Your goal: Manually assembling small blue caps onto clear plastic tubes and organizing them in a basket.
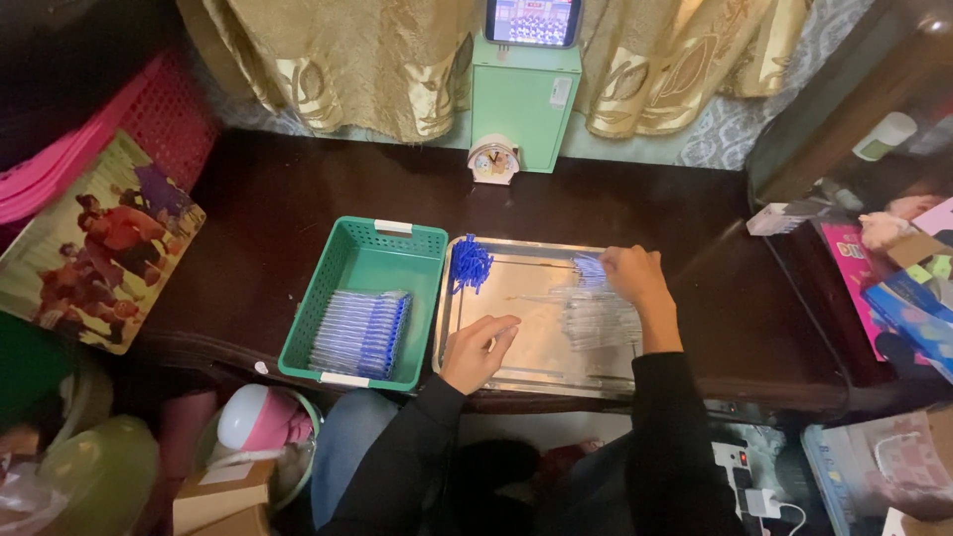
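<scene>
A metal tray (526,372) lies on the dark table in front of me. My left hand (478,349) rests on the tray's near left part, fingers curled and pointing toward its middle; whether it pinches a small part I cannot tell. My right hand (635,278) is over the tray's far right, its fingers on a bunch of blue-tipped pen refills (588,268). A heap of clear pen barrels (596,320) lies below that hand. A pile of blue pen caps (469,264) sits at the tray's far left corner.
A green plastic basket (369,260) left of the tray holds a row of assembled blue pens (360,333). Behind stand a mint-green box (524,99), a small clock (493,161) and a lit screen (532,20). Clutter lines both sides.
</scene>
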